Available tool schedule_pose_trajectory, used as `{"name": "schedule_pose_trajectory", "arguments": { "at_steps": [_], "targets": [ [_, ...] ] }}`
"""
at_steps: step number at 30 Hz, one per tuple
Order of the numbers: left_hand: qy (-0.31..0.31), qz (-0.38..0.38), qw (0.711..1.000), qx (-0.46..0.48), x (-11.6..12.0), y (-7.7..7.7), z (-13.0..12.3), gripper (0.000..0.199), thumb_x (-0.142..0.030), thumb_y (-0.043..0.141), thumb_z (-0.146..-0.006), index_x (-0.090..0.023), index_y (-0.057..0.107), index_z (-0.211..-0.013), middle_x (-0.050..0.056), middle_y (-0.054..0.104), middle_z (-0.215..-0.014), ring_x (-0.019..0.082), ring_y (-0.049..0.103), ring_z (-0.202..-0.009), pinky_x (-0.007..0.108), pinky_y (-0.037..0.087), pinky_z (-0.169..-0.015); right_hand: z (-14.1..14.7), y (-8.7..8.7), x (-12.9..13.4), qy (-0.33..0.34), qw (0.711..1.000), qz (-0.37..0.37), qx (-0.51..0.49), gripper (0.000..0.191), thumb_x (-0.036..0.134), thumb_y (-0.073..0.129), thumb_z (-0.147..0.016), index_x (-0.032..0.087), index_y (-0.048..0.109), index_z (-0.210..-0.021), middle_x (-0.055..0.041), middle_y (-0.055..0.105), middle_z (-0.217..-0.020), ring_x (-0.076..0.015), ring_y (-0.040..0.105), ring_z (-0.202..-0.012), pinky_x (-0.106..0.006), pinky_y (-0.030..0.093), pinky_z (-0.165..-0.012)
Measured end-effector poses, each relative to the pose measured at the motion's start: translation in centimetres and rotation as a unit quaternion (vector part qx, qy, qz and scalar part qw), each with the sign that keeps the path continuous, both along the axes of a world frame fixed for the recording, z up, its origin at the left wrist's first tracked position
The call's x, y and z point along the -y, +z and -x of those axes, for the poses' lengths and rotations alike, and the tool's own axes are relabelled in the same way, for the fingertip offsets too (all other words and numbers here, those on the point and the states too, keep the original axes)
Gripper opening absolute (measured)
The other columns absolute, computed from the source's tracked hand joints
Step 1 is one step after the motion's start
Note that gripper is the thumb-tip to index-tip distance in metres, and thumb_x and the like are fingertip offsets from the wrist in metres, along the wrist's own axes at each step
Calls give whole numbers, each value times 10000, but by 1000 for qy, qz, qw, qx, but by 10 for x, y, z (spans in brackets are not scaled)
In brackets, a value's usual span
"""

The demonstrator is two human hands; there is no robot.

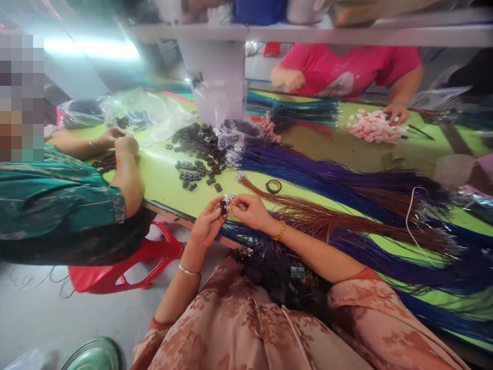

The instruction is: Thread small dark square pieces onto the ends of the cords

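Between the thumb and fingers of my left hand is a small black connector housing. My right hand is pinched close beside it; what its fingertips hold is too small to make out, though silvery wire ends show there. Both hands are at the near edge of the yellow-green table. Brown wires with metal tips lie just beyond my right hand, with blue wires on the near side. Many black connector pieces are heaped in my lap.
More black connectors are piled beyond my hands, near a roll of tape. Co-workers sit at left, by a red stool, and across the table, where pink connectors are heaped. A shelf hangs overhead.
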State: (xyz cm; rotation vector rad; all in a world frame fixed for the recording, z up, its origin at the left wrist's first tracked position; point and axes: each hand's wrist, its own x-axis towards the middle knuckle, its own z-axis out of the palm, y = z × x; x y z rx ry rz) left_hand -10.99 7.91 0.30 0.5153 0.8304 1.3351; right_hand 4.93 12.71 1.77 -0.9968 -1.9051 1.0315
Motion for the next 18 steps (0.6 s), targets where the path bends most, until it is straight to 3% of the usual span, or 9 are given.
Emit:
{"name": "schedule_pose_trajectory", "arguments": {
  "at_steps": [18],
  "targets": [
    [12,8,1000,-17,4,-5,-2,297,-156,741,-705,-164,697,-999,50,679,-902,110,618,-759,210,500,-700,-3,2,5,38,978,-153,139,90,217,530,-809,173,599,-771,-31,630,-749,-128,509,-671,-244,335,-637]
  ]
}}
